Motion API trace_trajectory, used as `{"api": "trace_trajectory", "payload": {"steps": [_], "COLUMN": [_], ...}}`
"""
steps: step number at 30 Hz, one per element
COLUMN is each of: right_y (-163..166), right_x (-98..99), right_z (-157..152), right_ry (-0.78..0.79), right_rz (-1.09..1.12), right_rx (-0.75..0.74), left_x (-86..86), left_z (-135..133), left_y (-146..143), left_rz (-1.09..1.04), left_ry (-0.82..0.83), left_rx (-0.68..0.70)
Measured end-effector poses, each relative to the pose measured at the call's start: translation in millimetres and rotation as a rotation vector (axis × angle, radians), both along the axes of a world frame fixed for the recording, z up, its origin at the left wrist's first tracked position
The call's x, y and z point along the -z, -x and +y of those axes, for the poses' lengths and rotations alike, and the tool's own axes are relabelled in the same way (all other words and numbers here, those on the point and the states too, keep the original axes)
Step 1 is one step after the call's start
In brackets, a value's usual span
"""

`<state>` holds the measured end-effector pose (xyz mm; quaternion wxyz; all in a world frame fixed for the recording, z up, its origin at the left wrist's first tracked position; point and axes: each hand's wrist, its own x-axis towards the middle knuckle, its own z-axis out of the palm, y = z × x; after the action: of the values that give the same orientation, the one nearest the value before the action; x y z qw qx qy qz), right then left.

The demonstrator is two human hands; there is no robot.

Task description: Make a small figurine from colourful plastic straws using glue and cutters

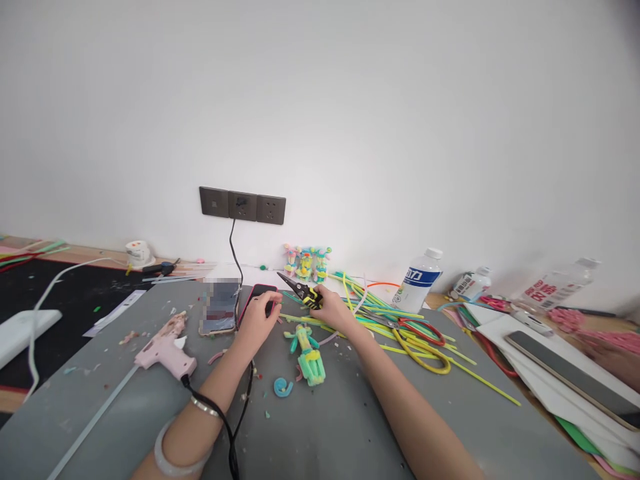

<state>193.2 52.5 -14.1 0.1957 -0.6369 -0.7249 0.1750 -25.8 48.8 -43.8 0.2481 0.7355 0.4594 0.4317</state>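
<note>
My right hand (331,309) is wrapped round the handles of black and yellow needle-nose pliers (304,292), whose long jaws point up and left. Over a dark phone (256,293) with a pink-red edge, my left hand (261,315) has its fingers bent together; what they hold, if anything, is too small to make out. Between my forearms a small figure (309,360) of green, yellow and teal fuzzy stems lies on the grey mat (320,440). A blue coil (283,387) lies close to it.
A pink glue gun (167,350) with a long glue stick lies left, its cord under my left forearm. Another phone (220,307) is behind. Fuzzy stems (480,383), scissors (423,350) and a bottle (420,280) are right. Similar figures (306,265) stand by the wall.
</note>
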Motion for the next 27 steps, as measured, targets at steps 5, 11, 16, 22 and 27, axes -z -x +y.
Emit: {"api": "trace_trajectory", "payload": {"steps": [5, 11, 16, 22, 27], "right_y": [-23.3, -26.1, -26.8, -29.8, -33.3], "right_x": [-5.1, -8.6, -11.0, -8.8, -7.7], "right_z": [-8.8, -13.9, -14.1, -13.3, -11.3], "right_ry": [0.027, 0.066, 0.065, 0.049, -0.008], "right_rz": [0.186, 0.288, 0.316, 0.325, 0.355], "right_rx": [-0.269, -0.381, -0.384, -0.354, -0.327], "left_x": [-2.0, -7.5, -13.5, -16.6, -17.6], "left_z": [-0.7, -3.2, -6.4, -7.3, -9.0], "left_y": [0.3, 0.5, -0.6, -1.7, -2.1], "left_rz": [-0.079, -0.088, -0.129, -0.170, -0.175], "left_ry": [0.046, 0.093, 0.131, 0.136, 0.142], "left_rx": [0.008, 0.043, 0.117, 0.142, 0.152]}}
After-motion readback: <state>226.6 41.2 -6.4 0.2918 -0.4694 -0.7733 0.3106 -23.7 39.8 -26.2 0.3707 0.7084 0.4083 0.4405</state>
